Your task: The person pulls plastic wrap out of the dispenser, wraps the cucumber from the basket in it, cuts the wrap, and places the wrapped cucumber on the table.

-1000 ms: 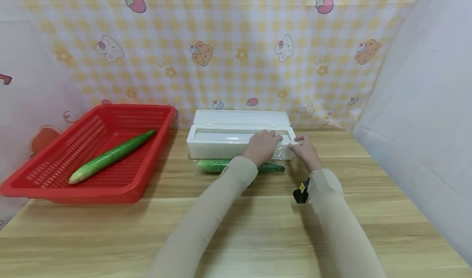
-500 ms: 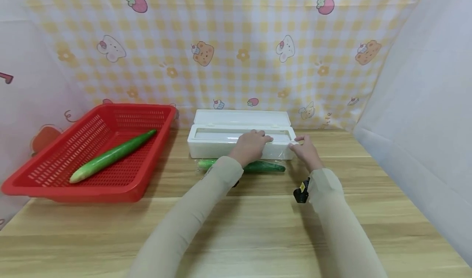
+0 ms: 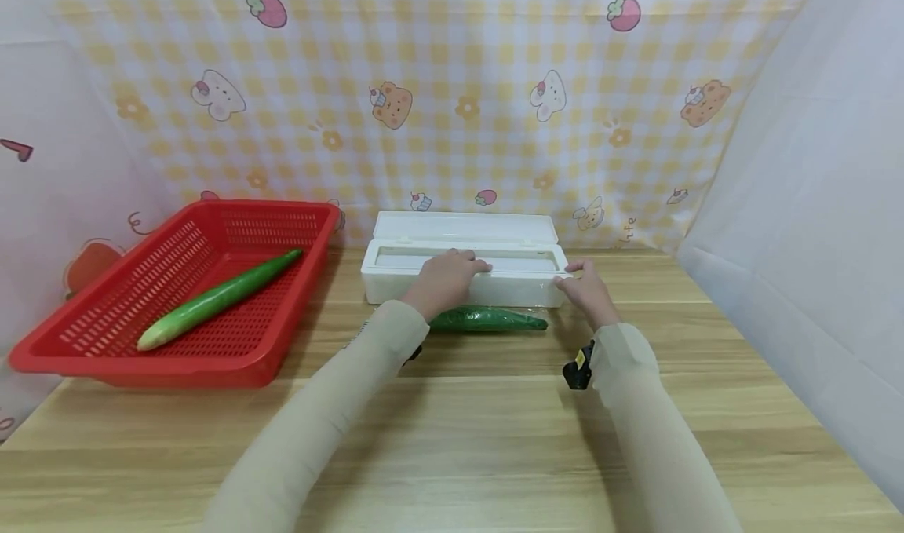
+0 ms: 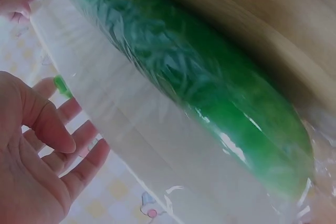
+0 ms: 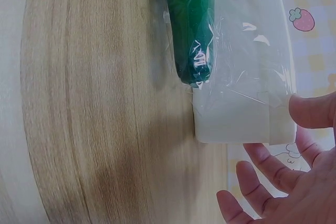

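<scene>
A white cling film box stands with its lid raised. Clear film hangs down its front and covers a green cucumber on the table. My left hand is at the box's front top edge. In the left wrist view, a fingertip of my left hand touches a small green tab on that edge, with the thumb apart from it. My right hand pinches the box's right end between thumb and index finger, the thumb on the film-covered front edge and the other fingers loosely spread.
At the left is a red plastic basket with a second cucumber lying in it. A checked cloth hangs behind the box. White cloth closes off the right side of the wooden table.
My left hand has slid leftward along the box's front top edge, from near its right end to about the middle. My right hand has stayed at the right end.
</scene>
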Available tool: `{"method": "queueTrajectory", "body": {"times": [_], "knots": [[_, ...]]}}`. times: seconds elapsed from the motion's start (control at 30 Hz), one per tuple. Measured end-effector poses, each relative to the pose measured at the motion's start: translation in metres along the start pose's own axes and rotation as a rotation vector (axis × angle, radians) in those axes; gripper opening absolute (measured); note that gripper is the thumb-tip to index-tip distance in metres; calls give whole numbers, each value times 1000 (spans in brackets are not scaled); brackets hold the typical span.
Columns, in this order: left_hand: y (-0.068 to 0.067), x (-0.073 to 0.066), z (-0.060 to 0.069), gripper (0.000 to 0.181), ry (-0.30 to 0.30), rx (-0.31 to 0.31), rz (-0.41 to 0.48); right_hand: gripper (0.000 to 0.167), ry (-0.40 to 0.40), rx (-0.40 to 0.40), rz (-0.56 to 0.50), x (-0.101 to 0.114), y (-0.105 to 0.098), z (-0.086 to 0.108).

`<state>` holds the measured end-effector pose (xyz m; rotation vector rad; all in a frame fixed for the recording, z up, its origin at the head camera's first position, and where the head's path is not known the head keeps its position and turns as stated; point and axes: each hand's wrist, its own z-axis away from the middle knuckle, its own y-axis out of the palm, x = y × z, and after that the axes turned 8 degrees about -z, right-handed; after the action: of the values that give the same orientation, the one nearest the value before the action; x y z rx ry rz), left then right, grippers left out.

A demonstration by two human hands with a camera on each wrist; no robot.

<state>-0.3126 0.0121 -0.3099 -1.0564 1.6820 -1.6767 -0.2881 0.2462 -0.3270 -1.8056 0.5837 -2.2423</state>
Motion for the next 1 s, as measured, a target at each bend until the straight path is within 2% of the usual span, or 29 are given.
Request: {"method": "queueTrajectory", "body": {"times": [0.3, 1.0], "knots": [[-2, 10, 5, 51, -14, 45, 33, 49, 9, 5, -12, 0, -1, -1], [-2, 21, 9, 51, -20, 23, 32, 48, 8, 0, -34, 1, -1, -1]]}}
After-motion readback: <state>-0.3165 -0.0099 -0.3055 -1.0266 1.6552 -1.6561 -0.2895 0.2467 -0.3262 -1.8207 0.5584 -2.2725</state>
